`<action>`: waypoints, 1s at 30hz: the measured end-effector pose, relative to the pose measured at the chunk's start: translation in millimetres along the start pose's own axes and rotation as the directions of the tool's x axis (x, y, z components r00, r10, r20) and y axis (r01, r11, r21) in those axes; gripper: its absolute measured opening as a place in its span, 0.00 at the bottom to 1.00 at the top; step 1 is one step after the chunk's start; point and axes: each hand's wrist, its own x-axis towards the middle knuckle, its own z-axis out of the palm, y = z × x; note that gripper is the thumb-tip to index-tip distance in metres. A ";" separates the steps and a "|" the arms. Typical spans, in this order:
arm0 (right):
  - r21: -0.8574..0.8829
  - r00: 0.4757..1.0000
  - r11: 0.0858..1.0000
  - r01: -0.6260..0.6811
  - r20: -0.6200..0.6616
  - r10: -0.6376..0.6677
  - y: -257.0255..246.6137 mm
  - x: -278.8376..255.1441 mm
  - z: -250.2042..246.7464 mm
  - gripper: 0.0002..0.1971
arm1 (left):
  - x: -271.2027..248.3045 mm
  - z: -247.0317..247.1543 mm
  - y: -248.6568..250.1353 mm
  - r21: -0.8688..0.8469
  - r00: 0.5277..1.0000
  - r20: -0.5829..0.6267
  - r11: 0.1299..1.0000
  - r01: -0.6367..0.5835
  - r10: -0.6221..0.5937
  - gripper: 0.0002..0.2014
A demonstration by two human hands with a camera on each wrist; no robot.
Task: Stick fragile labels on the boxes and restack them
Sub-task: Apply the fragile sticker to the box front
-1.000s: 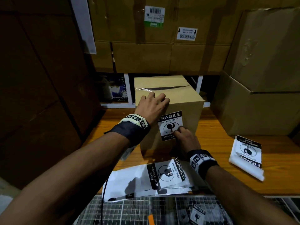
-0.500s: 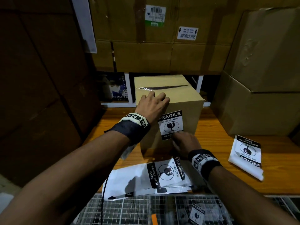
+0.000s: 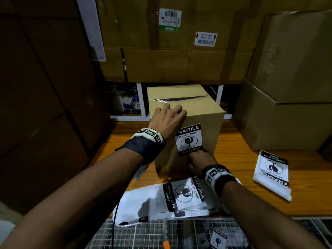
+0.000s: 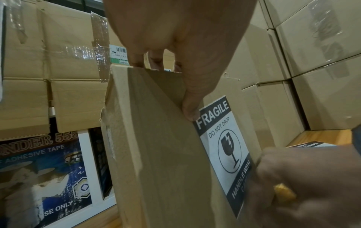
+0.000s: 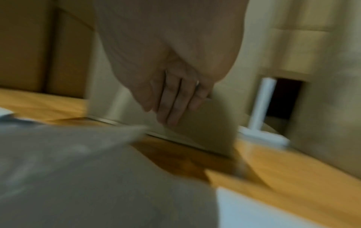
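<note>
A small brown cardboard box [image 3: 197, 108] stands on the wooden shelf [image 3: 239, 169]. A black-and-white FRAGILE label [image 3: 188, 139] is stuck on its front face. My left hand [image 3: 168, 115] grips the box's top front-left corner, fingers bent over the top. Its thumb [image 4: 191, 111] presses the front edge beside the label [image 4: 224, 146]. My right hand [image 3: 199, 159] lies flat against the front face at the label's bottom edge and covers its lowest line. In the blurred right wrist view its fingers [image 5: 173, 104] are straight and held together against the box [image 5: 210, 128].
A sheet of fragile labels [image 3: 179, 194] lies at the shelf's front edge, and another stack of labels [image 3: 273, 173] at the right. Large cartons close in on the left [image 3: 45, 105], behind [image 3: 179, 60] and on the right [image 3: 287, 114]. Wire mesh [image 3: 161, 234] lies below the shelf.
My right hand has slid down from beside the label's lower right to its bottom edge. The left hand and the box have stayed put.
</note>
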 end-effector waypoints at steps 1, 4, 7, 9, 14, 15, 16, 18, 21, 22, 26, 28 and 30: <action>0.037 1.000 0.999 -0.026 -0.003 0.026 9.0 -2.4 1.0 0.09 | -0.1 -0.4 0.2 0.001 1.000 -0.002 1.000 -0.001 0.001 0.24; 0.094 0.992 0.996 -0.009 -0.128 0.021 34.3 -7.7 -1.6 0.09 | -0.3 0.2 0.8 -0.004 1.000 -0.003 1.000 0.001 -0.001 0.25; 0.085 0.853 0.989 0.119 -0.519 -0.058 41.4 -9.1 -22.8 0.07 | -1.1 -0.8 0.6 -0.013 1.000 -0.021 1.000 -0.001 0.001 0.22; 0.093 0.693 0.988 0.124 -0.721 -0.020 38.3 -7.4 -45.2 0.12 | -0.9 -1.4 0.9 -0.020 1.000 -0.025 1.000 -0.005 0.004 0.21; 0.048 0.695 0.998 0.045 -0.719 0.003 19.3 -0.1 -84.9 0.42 | -1.7 -4.8 1.9 -0.007 1.000 -0.014 1.000 -0.004 0.004 0.22; 0.023 0.729 1.000 0.003 -0.684 0.014 14.6 2.1 -86.7 0.42 | -2.0 -5.3 2.0 -0.009 1.000 -0.012 1.000 -0.004 0.003 0.23; 0.006 0.753 0.999 -0.038 -0.658 0.032 10.0 4.1 -87.4 0.41 | -2.4 -5.4 2.0 -0.010 1.000 -0.009 1.000 -0.003 0.003 0.24; 0.002 0.770 0.996 -0.092 -0.635 0.072 5.9 6.7 -86.2 0.38 | -2.4 -5.2 2.4 -0.009 1.000 -0.010 1.000 -0.004 0.004 0.23; 0.026 0.760 0.997 -0.079 -0.645 0.077 9.9 6.6 -88.1 0.31 | -1.9 -4.5 1.5 -0.021 1.000 -0.024 1.000 0.000 0.000 0.20; 0.034 0.762 0.998 -0.062 -0.644 0.069 12.2 5.6 -90.5 0.29 | -1.5 -4.6 0.9 -0.024 1.000 -0.026 1.000 0.003 -0.003 0.20; 0.048 0.777 0.999 0.005 -0.629 0.027 15.8 -2.5 -98.8 0.22 | -1.3 -4.0 0.3 -0.033 1.000 -0.015 0.999 0.003 -0.004 0.21; 0.035 0.773 0.999 0.033 -0.635 -0.004 19.1 -5.0 -98.9 0.24 | -1.9 -4.8 0.5 -0.031 1.000 -0.020 0.999 0.005 -0.006 0.20; -0.001 0.774 0.999 0.050 -0.632 -0.039 22.5 -6.1 -97.1 0.30 | -2.2 -5.1 1.1 -0.029 1.000 -0.013 1.000 0.007 -0.007 0.21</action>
